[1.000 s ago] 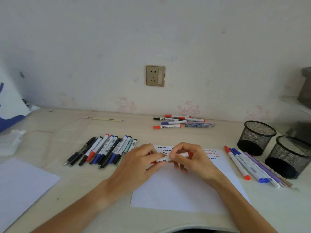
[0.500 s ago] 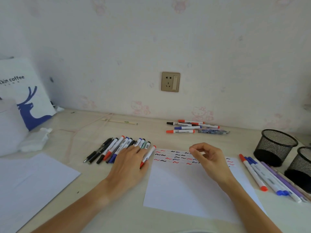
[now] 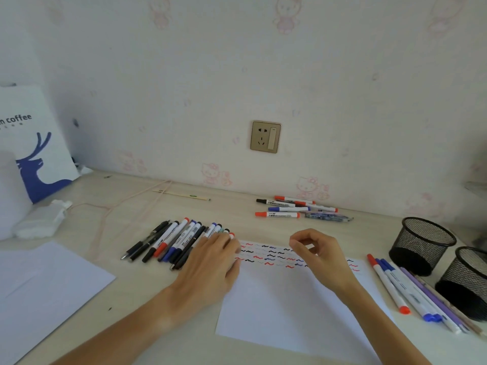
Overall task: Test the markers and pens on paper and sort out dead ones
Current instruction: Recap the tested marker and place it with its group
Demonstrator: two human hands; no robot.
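Paper (image 3: 284,299) at the desk's (image 3: 131,325) near edge, our left hand (image 3: 210,262) flat on the marker row (image 3: 174,243) beside it, our right hand (image 3: 319,256) loosely curled, empty, over the squiggles.

Both forearms are bare, with no sleeves, rings or watch.

One head-worn wide-angle view, looking forward and down over the counter (image 3: 263,351), close above both forearms, facing the wall (image 3: 237,75) straight ahead at the far edge.
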